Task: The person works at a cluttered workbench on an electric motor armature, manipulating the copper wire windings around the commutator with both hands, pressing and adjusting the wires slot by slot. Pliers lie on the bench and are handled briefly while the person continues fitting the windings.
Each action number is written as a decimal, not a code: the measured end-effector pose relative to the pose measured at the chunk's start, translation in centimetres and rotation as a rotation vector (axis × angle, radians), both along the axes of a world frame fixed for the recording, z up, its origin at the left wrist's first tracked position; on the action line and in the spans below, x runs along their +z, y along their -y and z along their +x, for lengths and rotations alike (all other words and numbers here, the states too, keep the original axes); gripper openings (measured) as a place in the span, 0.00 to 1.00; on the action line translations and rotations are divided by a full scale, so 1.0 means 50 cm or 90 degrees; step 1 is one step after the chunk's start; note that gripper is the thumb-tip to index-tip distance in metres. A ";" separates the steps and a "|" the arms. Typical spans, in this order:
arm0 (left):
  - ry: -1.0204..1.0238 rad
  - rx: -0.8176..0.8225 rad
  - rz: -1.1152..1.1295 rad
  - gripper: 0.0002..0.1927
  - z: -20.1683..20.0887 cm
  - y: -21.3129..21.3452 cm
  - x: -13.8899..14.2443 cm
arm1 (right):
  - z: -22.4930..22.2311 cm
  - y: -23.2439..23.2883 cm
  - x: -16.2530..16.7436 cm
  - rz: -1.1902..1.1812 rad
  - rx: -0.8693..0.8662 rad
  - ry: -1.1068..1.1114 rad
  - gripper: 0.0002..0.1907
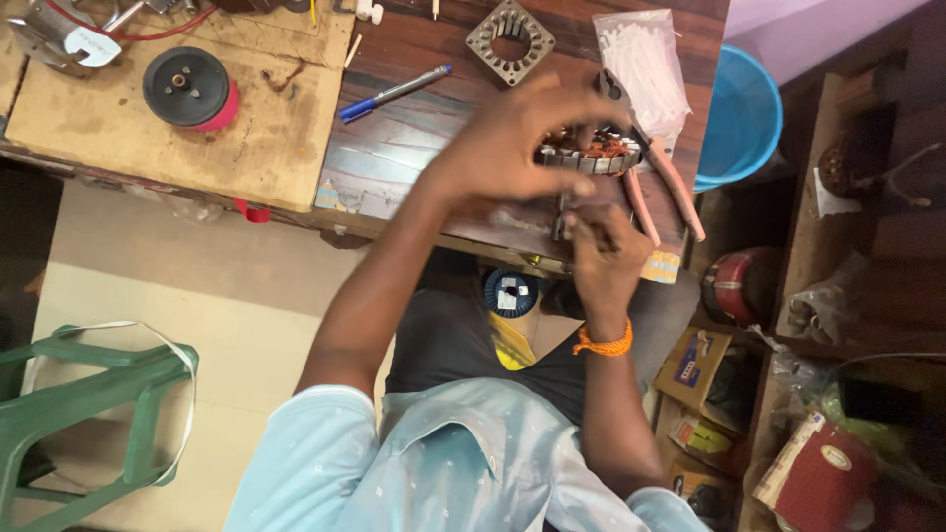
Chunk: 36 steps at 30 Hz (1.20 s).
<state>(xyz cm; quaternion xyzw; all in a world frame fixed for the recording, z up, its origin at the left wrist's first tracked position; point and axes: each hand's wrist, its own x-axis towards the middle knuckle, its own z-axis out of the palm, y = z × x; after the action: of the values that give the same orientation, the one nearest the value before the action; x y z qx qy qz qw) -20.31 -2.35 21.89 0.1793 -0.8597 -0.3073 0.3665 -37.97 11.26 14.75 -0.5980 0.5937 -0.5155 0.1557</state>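
My left hand (517, 138) is cupped over a round motor stator (591, 156) with copper windings, gripping its rim on the dark wooden table (414, 138). My right hand (601, 251) sits just below the stator, fingers pinched on a thin metal tool (560, 212) that points up at the stator's edge. An orange thread band circles the right wrist. Pliers with pink handles (660, 172) lie right beside the stator.
A bare stator core (510, 39), a blue marker (392, 94) and a bag of white ties (645, 64) lie on the table. A black spool (187, 87) rests on a board at left. Blue bucket (739, 113) at right, green stool (89, 414) on the floor.
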 end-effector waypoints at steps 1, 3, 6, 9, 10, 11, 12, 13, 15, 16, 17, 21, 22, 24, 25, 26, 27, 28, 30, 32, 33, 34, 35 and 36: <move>0.000 0.048 -0.080 0.28 -0.008 -0.022 0.000 | -0.014 -0.002 0.000 -0.016 -0.002 0.015 0.05; -0.005 0.130 -0.159 0.25 -0.020 -0.057 -0.009 | -0.043 -0.009 0.008 -0.023 -0.004 0.029 0.04; -0.029 0.196 -0.179 0.22 -0.033 -0.075 -0.034 | -0.080 0.002 0.040 -0.020 -0.010 0.010 0.05; -0.055 0.198 -0.205 0.21 -0.038 -0.070 -0.059 | -0.098 0.012 0.077 -0.037 0.001 -0.041 0.06; -0.058 0.199 -0.209 0.21 -0.040 -0.069 -0.065 | -0.096 0.016 0.085 -0.044 0.008 -0.056 0.06; -0.058 0.201 -0.213 0.21 -0.041 -0.069 -0.071 | -0.092 0.021 0.091 -0.050 0.017 -0.070 0.06; -0.062 0.205 -0.213 0.21 -0.041 -0.070 -0.075 | -0.089 0.027 0.098 -0.064 0.037 -0.079 0.06; -0.064 0.208 -0.214 0.21 -0.043 -0.071 -0.079 | -0.087 0.035 0.104 -0.076 0.057 -0.087 0.06; -0.066 0.210 -0.217 0.21 -0.042 -0.072 -0.086 | -0.080 0.053 0.111 -0.082 0.078 -0.096 0.06; -0.065 0.209 -0.218 0.21 -0.042 -0.072 -0.088 | -0.079 0.063 0.114 -0.074 0.081 -0.098 0.06; -0.066 0.209 -0.220 0.20 -0.042 -0.071 -0.091 | -0.079 0.073 0.118 -0.068 0.083 -0.101 0.05; -0.076 0.227 -0.249 0.21 -0.050 -0.067 -0.091 | -0.092 0.104 0.138 -0.058 0.095 -0.155 0.05; -0.079 0.235 -0.259 0.21 -0.051 -0.068 -0.087 | -0.094 0.115 0.142 -0.023 0.071 -0.173 0.05; -0.126 0.227 -0.212 0.26 -0.055 -0.074 -0.074 | -0.100 0.131 0.147 0.003 0.079 -0.169 0.05; -0.170 0.208 -0.157 0.29 -0.054 -0.077 -0.064 | -0.104 0.139 0.148 -0.007 0.108 -0.148 0.05; -0.215 0.179 -0.100 0.33 -0.057 -0.077 -0.052 | -0.112 0.146 0.151 -0.018 0.128 -0.129 0.05; -0.188 0.169 -0.009 0.35 -0.054 -0.077 -0.039 | -0.116 0.158 0.150 -0.008 0.152 -0.120 0.06; -0.155 0.148 0.082 0.37 -0.052 -0.074 -0.026 | -0.118 0.165 0.147 0.003 0.168 -0.112 0.07; -0.129 0.133 0.323 0.42 -0.066 -0.052 0.003 | -0.122 0.172 0.141 0.095 0.208 -0.011 0.10; -0.156 0.128 0.348 0.47 -0.093 -0.023 0.026 | -0.119 0.183 0.137 -0.057 0.108 -0.138 0.10; -0.154 0.116 0.390 0.50 -0.106 -0.014 0.035 | -0.120 0.184 0.138 -0.051 0.101 -0.100 0.09; -0.149 0.111 0.433 0.54 -0.118 -0.007 0.043 | -0.118 0.184 0.139 -0.046 0.101 -0.059 0.08; -0.147 0.093 0.454 0.54 -0.130 -0.005 0.047 | -0.118 0.183 0.143 -0.040 0.065 -0.071 0.08; -0.145 0.082 0.476 0.55 -0.141 -0.003 0.048 | -0.117 0.182 0.145 -0.031 0.033 -0.080 0.08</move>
<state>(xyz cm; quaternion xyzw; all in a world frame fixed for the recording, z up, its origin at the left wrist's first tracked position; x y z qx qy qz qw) -27.34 -2.18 24.31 0.3187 -0.6293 -0.5938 0.3871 -43.84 2.14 22.00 -0.6478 0.5738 -0.4872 0.1171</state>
